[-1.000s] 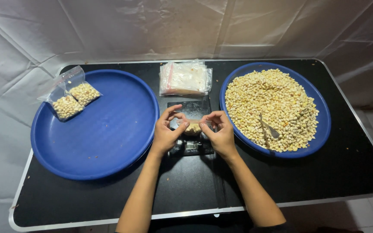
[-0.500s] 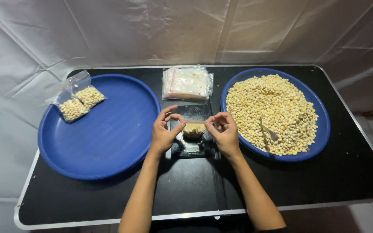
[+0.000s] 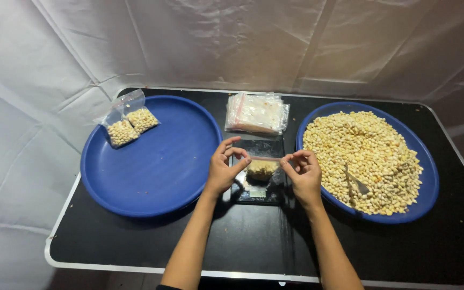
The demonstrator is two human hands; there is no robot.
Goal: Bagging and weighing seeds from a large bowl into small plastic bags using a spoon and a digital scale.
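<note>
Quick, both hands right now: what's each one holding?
Left hand: fingers pinched on the left end of the small filled bag over the scale.
Right hand: pinched on the bag's right end.

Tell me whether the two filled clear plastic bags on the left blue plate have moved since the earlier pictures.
No. The two filled clear plastic bags lie on the same far-left rim of the left blue plate; only the head camera shifted.

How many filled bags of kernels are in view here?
3. Two filled bags lie on the left blue plate's far-left rim. A third bag is pinched by both hands over the scale. The stacked bags behind look empty.
</note>
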